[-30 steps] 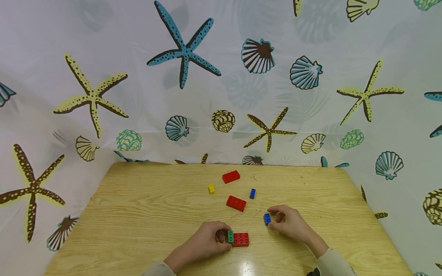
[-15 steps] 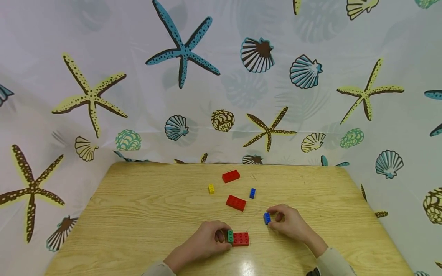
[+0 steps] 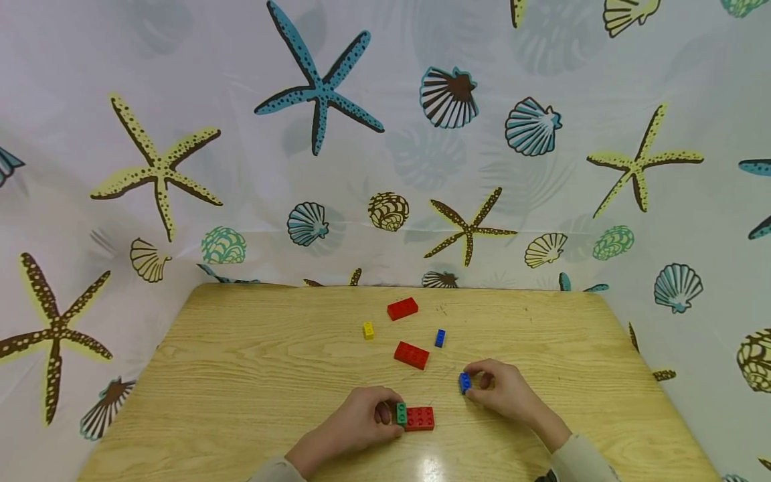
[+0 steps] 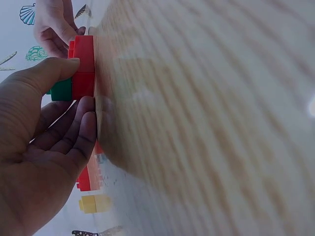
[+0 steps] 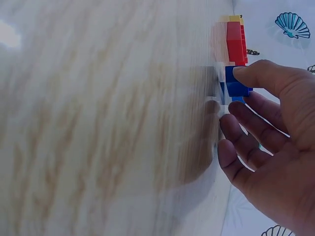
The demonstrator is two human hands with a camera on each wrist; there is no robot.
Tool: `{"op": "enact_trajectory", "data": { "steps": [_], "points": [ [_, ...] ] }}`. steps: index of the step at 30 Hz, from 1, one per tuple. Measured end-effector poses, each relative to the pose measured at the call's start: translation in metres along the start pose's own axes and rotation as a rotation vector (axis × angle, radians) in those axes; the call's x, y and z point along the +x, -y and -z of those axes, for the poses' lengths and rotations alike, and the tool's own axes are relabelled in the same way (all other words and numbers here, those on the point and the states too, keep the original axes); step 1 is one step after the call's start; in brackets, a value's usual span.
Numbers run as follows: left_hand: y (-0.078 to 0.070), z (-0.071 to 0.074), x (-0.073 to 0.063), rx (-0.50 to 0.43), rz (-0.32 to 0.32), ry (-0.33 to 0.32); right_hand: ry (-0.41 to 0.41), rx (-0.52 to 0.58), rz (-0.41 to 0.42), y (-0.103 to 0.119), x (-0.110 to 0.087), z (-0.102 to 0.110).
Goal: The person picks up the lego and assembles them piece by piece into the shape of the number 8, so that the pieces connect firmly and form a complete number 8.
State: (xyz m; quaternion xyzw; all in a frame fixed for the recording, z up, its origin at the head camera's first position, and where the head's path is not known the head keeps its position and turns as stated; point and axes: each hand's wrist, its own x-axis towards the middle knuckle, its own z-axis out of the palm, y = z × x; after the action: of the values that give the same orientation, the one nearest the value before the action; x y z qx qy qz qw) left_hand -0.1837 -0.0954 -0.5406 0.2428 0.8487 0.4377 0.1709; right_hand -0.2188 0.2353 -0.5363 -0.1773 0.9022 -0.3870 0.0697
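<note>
Near the front of the table, a small green toy brick (image 3: 401, 413) is stacked on the left end of a red toy brick (image 3: 419, 418). My left hand (image 3: 364, 418) grips this stack between thumb and fingers; in the left wrist view its thumb lies against the red side. To the right, my right hand (image 3: 502, 388) pinches a small blue brick (image 3: 465, 383) by its two ends. The right wrist view shows the thumb on that blue brick (image 5: 237, 82), low at the tabletop, while the other fingers are loosely bent.
Beyond the hands on the wooden table (image 3: 253, 375) lie a red brick (image 3: 412, 355), another red brick (image 3: 402, 308), a small yellow brick (image 3: 369, 331) and a second blue brick (image 3: 440, 338). A white cloth (image 3: 361, 174) patterned with starfish and shells hangs behind and at both sides.
</note>
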Motion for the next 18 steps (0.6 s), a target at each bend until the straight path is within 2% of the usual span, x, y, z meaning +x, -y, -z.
{"op": "enact_trajectory", "data": {
  "steps": [18],
  "points": [
    [0.001,0.0,0.001,-0.002,0.003,0.001,0.016,0.054,0.026,0.02,-0.004,-0.008]
  ]
}}
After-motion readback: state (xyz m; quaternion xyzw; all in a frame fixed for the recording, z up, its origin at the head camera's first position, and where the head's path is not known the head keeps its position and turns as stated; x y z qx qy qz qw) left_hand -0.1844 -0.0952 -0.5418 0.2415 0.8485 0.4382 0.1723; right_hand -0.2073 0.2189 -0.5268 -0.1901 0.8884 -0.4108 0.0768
